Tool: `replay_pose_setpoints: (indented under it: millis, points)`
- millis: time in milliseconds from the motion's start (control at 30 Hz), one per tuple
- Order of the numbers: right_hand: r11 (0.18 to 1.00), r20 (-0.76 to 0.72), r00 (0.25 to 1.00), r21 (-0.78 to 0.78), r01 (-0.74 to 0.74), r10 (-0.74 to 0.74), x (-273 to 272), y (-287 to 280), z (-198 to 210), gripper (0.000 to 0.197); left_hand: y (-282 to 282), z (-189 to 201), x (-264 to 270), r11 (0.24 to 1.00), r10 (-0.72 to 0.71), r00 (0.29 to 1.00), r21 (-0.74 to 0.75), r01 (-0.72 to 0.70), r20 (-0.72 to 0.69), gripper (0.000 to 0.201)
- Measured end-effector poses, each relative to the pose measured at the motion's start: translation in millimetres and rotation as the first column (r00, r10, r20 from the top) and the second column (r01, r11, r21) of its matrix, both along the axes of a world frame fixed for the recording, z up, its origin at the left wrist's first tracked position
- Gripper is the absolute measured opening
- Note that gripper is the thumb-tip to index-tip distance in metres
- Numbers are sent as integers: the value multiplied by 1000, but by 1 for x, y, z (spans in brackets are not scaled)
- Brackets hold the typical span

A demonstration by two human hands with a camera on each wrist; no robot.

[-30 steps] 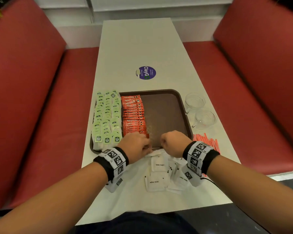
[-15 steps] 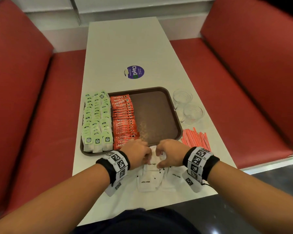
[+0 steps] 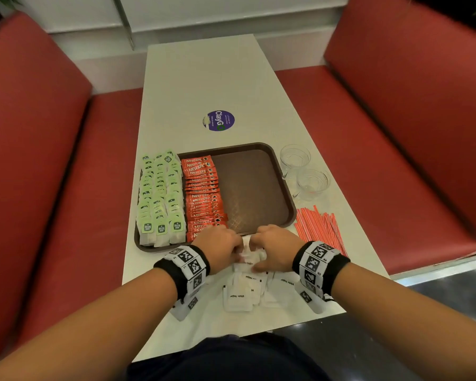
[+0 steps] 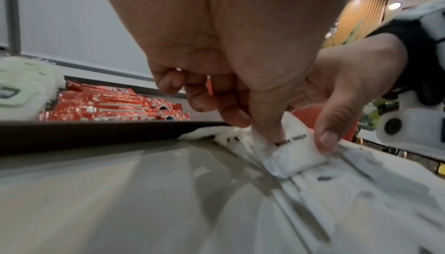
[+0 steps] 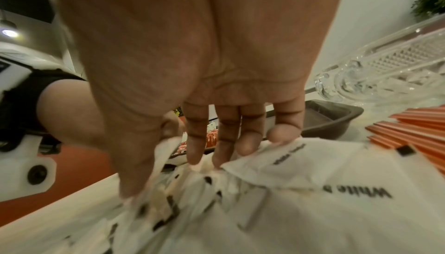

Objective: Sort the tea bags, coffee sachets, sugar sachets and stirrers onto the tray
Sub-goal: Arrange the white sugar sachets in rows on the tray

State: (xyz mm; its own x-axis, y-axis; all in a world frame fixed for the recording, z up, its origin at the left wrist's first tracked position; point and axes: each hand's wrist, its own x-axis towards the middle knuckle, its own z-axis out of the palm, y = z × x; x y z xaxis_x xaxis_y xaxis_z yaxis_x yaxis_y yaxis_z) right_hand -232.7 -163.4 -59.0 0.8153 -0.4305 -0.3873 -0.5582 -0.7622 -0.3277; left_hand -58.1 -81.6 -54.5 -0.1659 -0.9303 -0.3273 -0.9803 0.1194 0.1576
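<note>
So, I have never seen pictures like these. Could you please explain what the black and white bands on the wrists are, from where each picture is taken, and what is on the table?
There is no machine here: a person works with two bare hands. The patterned bands hold a small camera on each wrist. The wide picture comes from a camera on the head; the two close ones look along each hand.

On the white table stands a brown tray with green tea bags and red coffee sachets in rows. Beside it are two glass cups and orange stirrers, not yet on the tray. Near the person lies a heap of white sugar sachets.

The left hand pinches one sugar sachet. The right hand gathers more between thumb and fingers.
</note>
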Motion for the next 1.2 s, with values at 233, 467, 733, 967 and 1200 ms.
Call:
replay_pose_setpoints:
  millis: [233, 467, 733, 967, 1200]
  points:
    - [996, 162, 983, 46, 78, -84, -1, 4, 7, 21, 10, 6, 8, 994, 84, 986, -63, -94, -144, 35]
    - [993, 128, 985, 62, 105, -112, -4, 9, 3, 31, 32, -9, -9, 929, -340, 935, 119, 350, -98, 48]
    - [974, 142, 972, 154, 164, -186, -3, 11, 0, 22, 28, -11, -19, 925, -320, 940, 176, 337, -121, 41]
    - [963, 149, 968, 213, 168, -202, 3, 5, 11, 24, 21, 0, 2, 959, -252, 955, 91, 268, -155, 25]
    - [983, 245, 962, 161, 85, -123, 15, -13, 13, 22, -1, 20, 43, 969, 55, 921, -201, -142, -386, 12]
